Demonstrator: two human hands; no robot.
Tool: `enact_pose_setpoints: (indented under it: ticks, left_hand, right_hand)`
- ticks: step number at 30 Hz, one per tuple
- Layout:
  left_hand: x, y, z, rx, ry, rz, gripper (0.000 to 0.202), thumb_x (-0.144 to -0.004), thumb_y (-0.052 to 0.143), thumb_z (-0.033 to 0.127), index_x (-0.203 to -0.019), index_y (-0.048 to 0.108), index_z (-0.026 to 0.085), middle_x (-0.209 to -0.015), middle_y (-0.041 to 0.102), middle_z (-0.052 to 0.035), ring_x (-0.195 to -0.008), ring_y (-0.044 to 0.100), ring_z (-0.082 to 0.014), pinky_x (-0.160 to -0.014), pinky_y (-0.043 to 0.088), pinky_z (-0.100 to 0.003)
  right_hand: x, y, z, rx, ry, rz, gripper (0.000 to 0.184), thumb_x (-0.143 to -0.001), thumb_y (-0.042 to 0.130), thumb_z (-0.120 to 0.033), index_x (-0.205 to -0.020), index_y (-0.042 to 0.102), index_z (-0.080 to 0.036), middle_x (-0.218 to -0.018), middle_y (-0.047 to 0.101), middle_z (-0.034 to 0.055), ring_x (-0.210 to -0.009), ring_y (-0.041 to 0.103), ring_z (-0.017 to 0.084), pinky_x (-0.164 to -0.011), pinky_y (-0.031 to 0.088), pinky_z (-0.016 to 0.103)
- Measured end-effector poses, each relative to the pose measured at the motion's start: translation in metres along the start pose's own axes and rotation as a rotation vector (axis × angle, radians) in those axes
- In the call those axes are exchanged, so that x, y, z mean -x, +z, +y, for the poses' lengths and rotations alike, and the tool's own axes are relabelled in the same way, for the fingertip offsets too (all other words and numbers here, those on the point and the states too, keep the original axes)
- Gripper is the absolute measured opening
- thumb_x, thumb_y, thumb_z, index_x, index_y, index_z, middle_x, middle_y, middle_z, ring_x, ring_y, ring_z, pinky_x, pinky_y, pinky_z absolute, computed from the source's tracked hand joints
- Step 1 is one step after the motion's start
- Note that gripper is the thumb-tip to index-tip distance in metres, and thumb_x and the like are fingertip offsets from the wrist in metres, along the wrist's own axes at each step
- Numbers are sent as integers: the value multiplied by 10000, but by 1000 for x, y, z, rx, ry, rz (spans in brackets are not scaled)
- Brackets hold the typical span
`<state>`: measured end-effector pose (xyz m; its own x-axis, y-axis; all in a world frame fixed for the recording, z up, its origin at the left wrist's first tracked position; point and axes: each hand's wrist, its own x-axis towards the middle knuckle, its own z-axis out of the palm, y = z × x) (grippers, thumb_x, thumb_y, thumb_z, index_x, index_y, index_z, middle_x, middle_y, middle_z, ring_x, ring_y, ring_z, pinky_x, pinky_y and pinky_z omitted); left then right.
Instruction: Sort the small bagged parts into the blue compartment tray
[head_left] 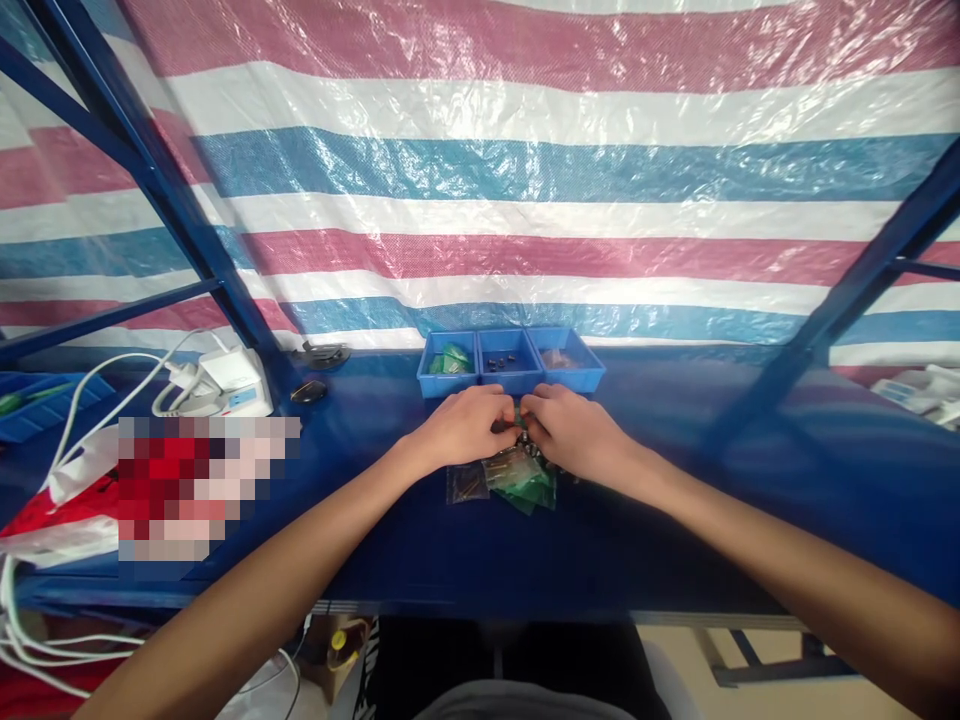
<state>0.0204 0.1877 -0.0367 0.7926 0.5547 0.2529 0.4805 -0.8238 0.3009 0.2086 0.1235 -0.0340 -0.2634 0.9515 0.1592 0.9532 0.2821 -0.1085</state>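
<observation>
My left hand (476, 420) and my right hand (574, 430) meet just in front of three small blue bins, fingertips almost touching. Both have curled, pinching fingers; a speck of green shows between them, but what they hold is hidden. Below my fingers lies a pile of small green plastic bags (534, 490), with a clear bag (466, 484) of thin brownish pieces at its left. Small metal parts show partly under my right hand. Green bags lie in the left bin (425, 384), a few small dark parts in the middle bin (510, 381), and clear bags in the right bin (589, 381).
On the blue table (360, 540), a white power strip (236, 382) with cables stands at the left, beside a black mouse-like object (309, 391). A red and white bag (67, 510) lies nearer. Blue frame posts rise on both sides before a striped plastic sheet (525, 165).
</observation>
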Motion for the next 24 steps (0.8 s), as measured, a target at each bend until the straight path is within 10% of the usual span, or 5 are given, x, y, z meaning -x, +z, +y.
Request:
enact_pose_setpoints:
  ticks: [13, 24]
  left_hand:
    - [-1, 5, -4, 24, 68, -7, 188, -968, 555, 282, -812, 607, 192, -867, 589, -3, -720, 550, -133, -618, 352, -281]
    - [-6, 1, -3, 261, 35, 258, 243, -1033, 508, 304, -851, 608, 179, -763, 575, 9, -692, 516, -128, -636, 357, -275]
  right_hand:
    - [4, 6, 1, 36, -60, 67, 158, -1022, 448, -216, -920, 567, -195, -978, 606, 89, -925, 561, 233, -538, 268, 301]
    - [-3, -1, 5, -389, -63, 160, 101, -964, 578, -236, -873, 586, -194, -850, 649, 35, -760, 567, 187, -642, 350, 305]
